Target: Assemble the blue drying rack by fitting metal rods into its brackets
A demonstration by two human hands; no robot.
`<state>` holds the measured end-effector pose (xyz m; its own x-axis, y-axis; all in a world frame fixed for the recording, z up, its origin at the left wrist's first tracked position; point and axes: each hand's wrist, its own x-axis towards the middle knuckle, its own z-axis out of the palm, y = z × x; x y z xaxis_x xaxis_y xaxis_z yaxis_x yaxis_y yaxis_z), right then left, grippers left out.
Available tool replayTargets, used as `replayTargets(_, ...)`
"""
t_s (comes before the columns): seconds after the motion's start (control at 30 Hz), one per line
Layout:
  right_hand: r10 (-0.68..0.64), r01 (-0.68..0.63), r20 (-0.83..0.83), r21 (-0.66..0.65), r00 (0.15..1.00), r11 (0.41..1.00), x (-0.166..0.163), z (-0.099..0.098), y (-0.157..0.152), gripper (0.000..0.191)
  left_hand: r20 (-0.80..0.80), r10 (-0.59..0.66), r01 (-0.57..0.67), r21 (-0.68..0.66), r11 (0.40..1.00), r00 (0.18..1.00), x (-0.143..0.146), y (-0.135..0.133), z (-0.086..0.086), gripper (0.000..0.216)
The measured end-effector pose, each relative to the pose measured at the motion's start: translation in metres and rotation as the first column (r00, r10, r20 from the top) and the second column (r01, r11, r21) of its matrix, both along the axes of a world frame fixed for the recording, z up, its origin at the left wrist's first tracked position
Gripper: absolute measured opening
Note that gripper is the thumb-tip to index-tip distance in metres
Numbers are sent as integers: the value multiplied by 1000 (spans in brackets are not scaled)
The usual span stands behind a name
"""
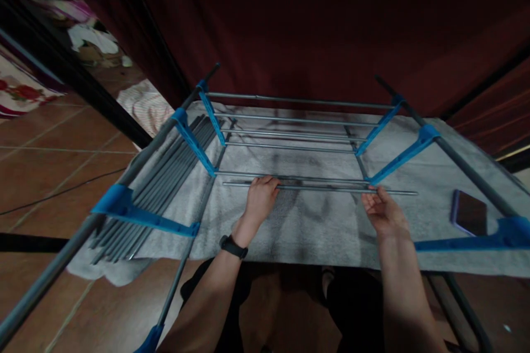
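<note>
A metal rack frame with blue plastic brackets (194, 146) lies in front of me over a grey towel (314, 220). Both my hands hold one loose grey metal rod (323, 188) level, just in front of the nearest fitted crossbar. My left hand (260, 198), with a black watch on its wrist, is wrapped over the rod near its left end. My right hand (383, 210) pinches the rod further right, beside a blue bracket (403, 155). Several crossbars (290, 135) are fitted further back.
A bundle of several spare grey rods (165, 176) lies on the towel at the left. A phone (469, 213) rests on the towel at the right. A dark red curtain hangs behind. Brown tiled floor, a dark cable and scattered cloth are at the left.
</note>
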<state>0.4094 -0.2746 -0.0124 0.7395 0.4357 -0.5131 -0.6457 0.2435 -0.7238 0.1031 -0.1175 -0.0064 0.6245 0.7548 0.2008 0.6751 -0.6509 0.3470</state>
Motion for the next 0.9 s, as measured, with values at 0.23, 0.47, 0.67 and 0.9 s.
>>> replayTargets(0.23,-69,69,-3,2,998,998,19,-7,-9,21,29,47,-47,-13,999,998,-8,6,0,17)
replayTargets(0.47,-119,118,-40,-30,992,993,23,-5,-12,26,91,79,-78,-13,997,993,-19,15,-4,17)
replayTargets(0.67,-105,104,-44,-30,993,994,21,-2,-11,27,130,173,-177,13,984,976,-28,19,-5,16)
replayTargets(0.9,-45,45,-32,-8,998,999,23,-5,-11,26,140,341,-351,59,934,930,-33,18,-3,14)
